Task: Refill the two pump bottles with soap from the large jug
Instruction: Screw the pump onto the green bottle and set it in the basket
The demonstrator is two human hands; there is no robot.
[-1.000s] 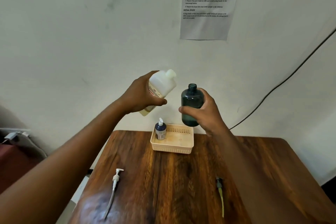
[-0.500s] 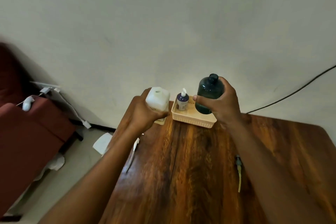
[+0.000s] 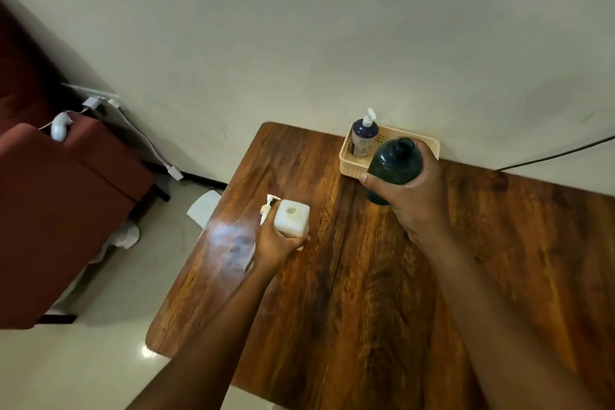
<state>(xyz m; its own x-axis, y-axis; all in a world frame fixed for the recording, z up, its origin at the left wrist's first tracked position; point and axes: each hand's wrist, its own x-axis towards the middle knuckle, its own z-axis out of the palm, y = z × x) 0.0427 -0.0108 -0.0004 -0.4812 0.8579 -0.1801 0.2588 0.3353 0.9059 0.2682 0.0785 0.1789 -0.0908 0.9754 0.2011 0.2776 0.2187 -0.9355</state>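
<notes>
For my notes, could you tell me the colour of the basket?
The basket is cream, seen in the head view.

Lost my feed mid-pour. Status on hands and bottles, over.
Left hand grips white jug, upright, uncapped. Right hand holds green bottle, pump off. Loose pump beside jug.

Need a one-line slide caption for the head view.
Left hand holds white jug upright at the table; right hand grips open dark green bottle.
</notes>
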